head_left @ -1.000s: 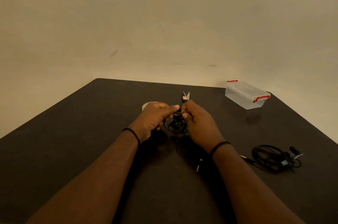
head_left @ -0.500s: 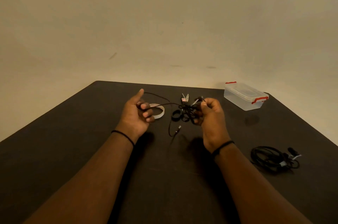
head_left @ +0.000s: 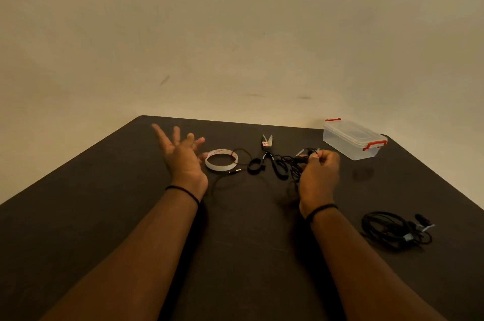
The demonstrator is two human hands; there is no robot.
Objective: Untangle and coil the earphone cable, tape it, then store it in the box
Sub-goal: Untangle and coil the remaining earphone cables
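Earphone cable point(head_left: 281, 166): tangled bunch gripped in right hand point(head_left: 318, 176), strand trailing left across table point(head_left: 78, 203) to plug beside tape roll point(head_left: 221, 159); long axis left-right. Left hand point(head_left: 183, 155) raised, fingers spread, holding nothing. Box point(head_left: 352, 141) lidded, far right. Scissors point(head_left: 267, 141) label unreadable.
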